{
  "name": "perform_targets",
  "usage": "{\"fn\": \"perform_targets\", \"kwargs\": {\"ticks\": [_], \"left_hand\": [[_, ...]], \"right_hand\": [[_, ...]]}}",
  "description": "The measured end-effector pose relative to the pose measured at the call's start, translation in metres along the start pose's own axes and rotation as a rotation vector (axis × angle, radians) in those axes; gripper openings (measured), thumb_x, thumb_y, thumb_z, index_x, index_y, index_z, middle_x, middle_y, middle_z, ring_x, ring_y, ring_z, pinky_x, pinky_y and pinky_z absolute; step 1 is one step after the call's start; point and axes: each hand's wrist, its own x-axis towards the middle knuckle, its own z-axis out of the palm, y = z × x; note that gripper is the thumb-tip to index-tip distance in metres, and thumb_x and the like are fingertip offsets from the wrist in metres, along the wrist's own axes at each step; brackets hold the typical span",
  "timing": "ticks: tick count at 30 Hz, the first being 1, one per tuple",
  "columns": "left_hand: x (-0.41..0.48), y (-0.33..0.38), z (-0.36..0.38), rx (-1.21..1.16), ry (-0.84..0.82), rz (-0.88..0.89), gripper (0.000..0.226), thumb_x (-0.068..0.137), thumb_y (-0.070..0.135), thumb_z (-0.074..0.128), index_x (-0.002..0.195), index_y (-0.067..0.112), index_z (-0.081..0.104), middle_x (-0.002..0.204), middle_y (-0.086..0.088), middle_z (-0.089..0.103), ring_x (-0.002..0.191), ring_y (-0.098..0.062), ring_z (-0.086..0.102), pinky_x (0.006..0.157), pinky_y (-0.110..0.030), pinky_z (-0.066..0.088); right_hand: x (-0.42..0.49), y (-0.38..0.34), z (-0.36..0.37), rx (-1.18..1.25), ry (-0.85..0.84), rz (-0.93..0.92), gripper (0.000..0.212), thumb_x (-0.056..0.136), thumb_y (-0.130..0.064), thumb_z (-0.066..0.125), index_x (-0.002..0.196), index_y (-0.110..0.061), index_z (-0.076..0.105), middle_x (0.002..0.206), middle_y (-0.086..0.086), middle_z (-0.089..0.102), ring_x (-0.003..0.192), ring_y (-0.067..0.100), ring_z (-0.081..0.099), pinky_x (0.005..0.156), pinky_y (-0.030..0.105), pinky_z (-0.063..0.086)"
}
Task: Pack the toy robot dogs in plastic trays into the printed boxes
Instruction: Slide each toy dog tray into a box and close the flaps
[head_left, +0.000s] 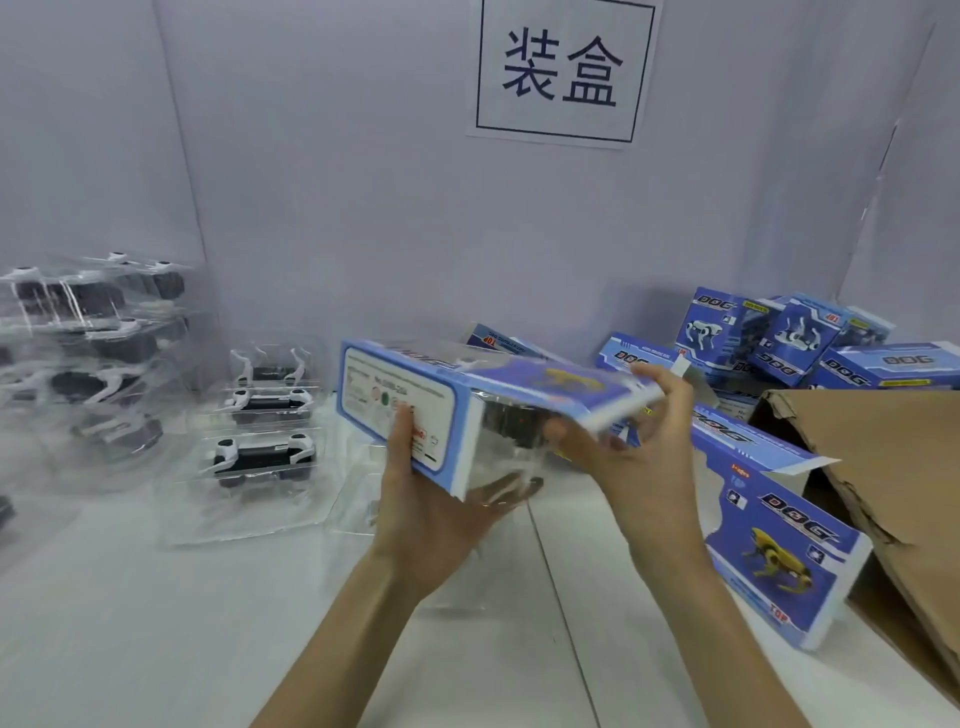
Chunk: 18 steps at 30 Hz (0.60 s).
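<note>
A glossy rectangular box (519, 376) is gripped by the left hand (436, 519) and right hand (644, 452). A clear plastic tray (511, 452) is held inside.

Likely a factory packing station: wall sign (563, 73), stacked trays (93, 332), printed boxes (779, 338).

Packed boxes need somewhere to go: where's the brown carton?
Head view, far right: the brown carton sits beside the printed box lying on the table.
</note>
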Motion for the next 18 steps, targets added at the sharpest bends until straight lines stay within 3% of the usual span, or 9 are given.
{"fn": "perform_targets", "kwargs": {"ticks": [2,4,5,8,11,14,16,18], "left_hand": [[0.002,-0.007,0.001,0.044,-0.052,-0.040,0.087,0.081,0.071,0.063,0.152,0.026,0.041,0.153,-0.017,0.045,0.137,-0.046,0.045,0.109,-0.071,0.033],[0.003,-0.010,0.001,0.095,-0.078,-0.087,0.086,0.086,0.077,0.048,0.153,0.024,0.039,0.155,-0.018,0.042,0.136,-0.047,0.046,0.114,-0.070,0.026],[0.003,-0.009,0.000,0.112,-0.085,-0.102,0.087,0.087,0.079,0.042,0.154,0.024,0.038,0.155,-0.018,0.042,0.135,-0.048,0.046,0.116,-0.069,0.025],[0.001,-0.002,-0.001,0.134,-0.128,-0.126,0.096,0.081,0.082,0.048,0.157,0.025,0.030,0.156,-0.019,0.040,0.134,-0.051,0.046,0.114,-0.066,0.031],[-0.004,0.002,0.008,0.101,-0.228,-0.215,0.105,0.075,0.077,0.065,0.158,0.026,0.027,0.154,-0.021,0.042,0.132,-0.056,0.046,0.107,-0.063,0.042],[-0.009,0.001,0.009,0.235,-0.352,-0.230,0.094,0.081,0.068,0.068,0.156,0.025,0.033,0.151,-0.011,0.050,0.133,-0.044,0.051,0.109,-0.059,0.041],[-0.012,0.002,0.006,0.416,-0.448,-0.173,0.078,0.084,0.072,0.061,0.149,0.032,0.045,0.150,-0.005,0.052,0.134,-0.034,0.052,0.114,-0.057,0.037],[-0.012,0.006,0.004,0.500,-0.567,-0.180,0.070,0.086,0.074,0.056,0.142,0.032,0.054,0.141,-0.002,0.060,0.125,-0.029,0.061,0.113,-0.056,0.036]], "right_hand": [[0.002,0.005,0.013,0.037,-0.005,0.020,0.097,0.053,-0.003,0.096,0.133,-0.016,0.042,0.121,0.005,0.064,0.104,0.005,0.067,0.085,0.031,0.059],[0.004,0.008,0.021,0.046,-0.020,0.058,0.090,0.057,-0.003,0.094,0.132,-0.015,0.046,0.112,-0.001,0.067,0.086,-0.006,0.068,0.061,0.014,0.056],[0.005,0.010,0.022,0.045,-0.033,0.062,0.084,0.058,-0.009,0.094,0.129,-0.017,0.049,0.110,-0.003,0.067,0.084,-0.009,0.067,0.058,0.010,0.053],[0.003,0.009,0.013,0.045,-0.053,0.033,0.064,0.063,-0.025,0.085,0.121,-0.025,0.058,0.107,-0.014,0.071,0.097,-0.003,0.067,0.071,0.012,0.053],[0.000,-0.002,-0.005,-0.008,-0.011,-0.038,0.051,0.067,-0.023,0.077,0.117,-0.027,0.065,0.107,-0.014,0.072,0.104,0.006,0.067,0.082,0.021,0.055],[-0.003,-0.022,-0.025,-0.083,0.028,-0.118,0.034,0.065,-0.018,0.080,0.088,-0.043,0.073,0.087,-0.019,0.073,0.085,0.002,0.070,0.072,0.026,0.054],[-0.006,-0.039,-0.038,-0.014,0.117,-0.125,0.038,0.061,-0.027,0.091,0.093,-0.035,0.073,0.087,-0.016,0.075,0.083,0.004,0.071,0.069,0.022,0.055],[-0.007,-0.056,-0.054,-0.002,0.244,-0.133,0.046,0.059,-0.038,0.088,0.099,-0.029,0.069,0.078,-0.020,0.073,0.068,-0.003,0.067,0.058,0.009,0.048]]}}
